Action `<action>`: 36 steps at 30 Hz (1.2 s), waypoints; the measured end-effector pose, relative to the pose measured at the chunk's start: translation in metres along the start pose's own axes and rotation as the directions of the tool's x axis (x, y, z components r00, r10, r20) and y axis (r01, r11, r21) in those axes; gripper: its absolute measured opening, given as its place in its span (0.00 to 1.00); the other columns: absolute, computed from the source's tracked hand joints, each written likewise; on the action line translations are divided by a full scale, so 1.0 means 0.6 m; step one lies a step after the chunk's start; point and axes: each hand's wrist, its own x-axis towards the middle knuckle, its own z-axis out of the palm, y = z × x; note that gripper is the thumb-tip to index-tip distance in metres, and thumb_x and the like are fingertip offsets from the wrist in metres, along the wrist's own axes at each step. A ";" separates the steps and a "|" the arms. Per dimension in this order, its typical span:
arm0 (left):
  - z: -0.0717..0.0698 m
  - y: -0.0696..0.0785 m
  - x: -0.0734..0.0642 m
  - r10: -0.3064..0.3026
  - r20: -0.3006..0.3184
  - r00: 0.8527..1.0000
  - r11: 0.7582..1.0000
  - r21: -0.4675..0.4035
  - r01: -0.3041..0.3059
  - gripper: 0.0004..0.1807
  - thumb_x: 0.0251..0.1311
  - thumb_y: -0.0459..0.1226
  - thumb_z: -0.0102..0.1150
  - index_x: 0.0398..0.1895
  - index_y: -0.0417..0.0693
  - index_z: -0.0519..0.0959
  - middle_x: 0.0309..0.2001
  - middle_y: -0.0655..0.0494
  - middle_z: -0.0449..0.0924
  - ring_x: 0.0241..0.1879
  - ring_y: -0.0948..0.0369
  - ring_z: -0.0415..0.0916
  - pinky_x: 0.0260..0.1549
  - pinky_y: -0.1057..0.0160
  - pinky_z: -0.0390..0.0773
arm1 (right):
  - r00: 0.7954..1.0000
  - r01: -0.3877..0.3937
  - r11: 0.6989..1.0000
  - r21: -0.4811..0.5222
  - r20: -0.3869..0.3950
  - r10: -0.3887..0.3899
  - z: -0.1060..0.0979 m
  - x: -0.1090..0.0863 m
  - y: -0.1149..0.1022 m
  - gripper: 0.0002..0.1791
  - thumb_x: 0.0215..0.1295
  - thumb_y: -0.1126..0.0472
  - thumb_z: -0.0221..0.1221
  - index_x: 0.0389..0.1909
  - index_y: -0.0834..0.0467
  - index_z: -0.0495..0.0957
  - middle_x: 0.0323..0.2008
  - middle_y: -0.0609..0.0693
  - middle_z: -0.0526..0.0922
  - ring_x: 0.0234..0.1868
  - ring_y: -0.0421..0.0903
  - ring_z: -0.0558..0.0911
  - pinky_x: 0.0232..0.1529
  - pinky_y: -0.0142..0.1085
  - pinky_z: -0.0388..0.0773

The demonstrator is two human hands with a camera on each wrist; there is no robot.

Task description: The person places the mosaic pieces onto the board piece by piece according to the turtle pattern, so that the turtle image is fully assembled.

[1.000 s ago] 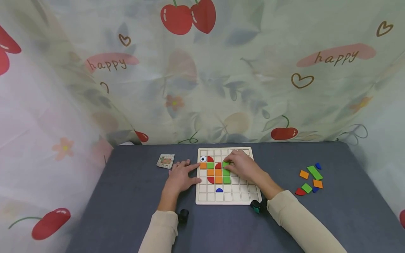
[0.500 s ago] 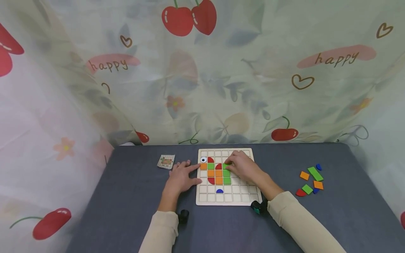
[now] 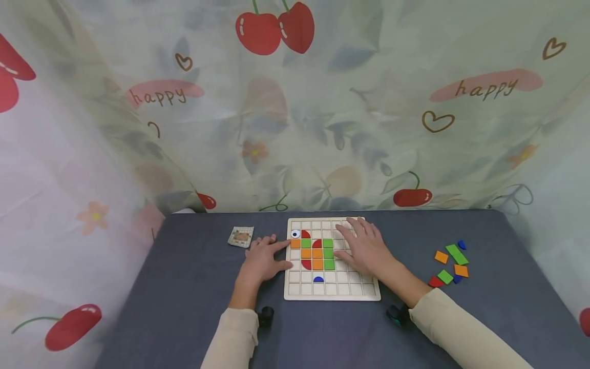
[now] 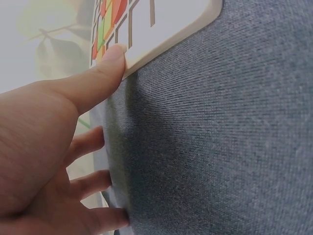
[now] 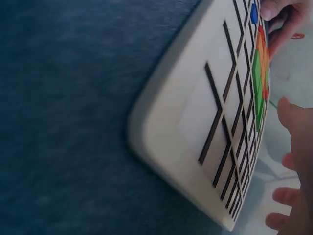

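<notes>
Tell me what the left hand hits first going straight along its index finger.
Likely the orange square on the board, just past the index fingertip of the left hand; fingertip height is unclear.

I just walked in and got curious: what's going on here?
A person's left hand touches the left edge of a pale grid board partly filled with colored pieces. The right hand, spread and holding nothing, is just right of the green pieces. Loose pieces lie farther right on the table, a patterned card to the left.
</notes>
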 end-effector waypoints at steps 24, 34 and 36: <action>-0.002 0.004 0.001 -0.002 0.008 1.000 1.000 -0.003 0.002 0.37 0.60 0.53 0.71 0.73 0.69 0.71 0.79 0.47 0.60 0.79 0.36 0.49 0.72 0.26 0.52 | 0.978 -0.191 0.981 -0.010 -0.082 0.190 -0.021 -0.108 0.129 0.48 0.67 0.30 0.56 0.80 0.52 0.56 0.82 0.64 0.44 0.80 0.74 0.42 0.74 0.75 0.34; -0.003 0.003 -0.001 -0.001 -0.002 1.000 1.000 -0.007 0.001 0.36 0.60 0.52 0.71 0.73 0.68 0.72 0.79 0.46 0.61 0.79 0.35 0.50 0.71 0.25 0.53 | 0.970 -0.225 0.973 0.041 -0.088 0.228 -0.034 -0.151 0.189 0.46 0.69 0.33 0.56 0.79 0.55 0.57 0.81 0.66 0.45 0.79 0.75 0.44 0.72 0.77 0.36; -0.001 0.004 -0.001 -0.001 -0.002 1.000 1.000 -0.005 0.001 0.36 0.60 0.52 0.71 0.73 0.68 0.71 0.79 0.46 0.61 0.79 0.35 0.50 0.72 0.25 0.53 | 0.968 -0.230 0.972 0.058 -0.087 0.234 -0.038 -0.161 0.205 0.45 0.70 0.34 0.57 0.79 0.54 0.57 0.81 0.66 0.45 0.78 0.75 0.45 0.71 0.77 0.38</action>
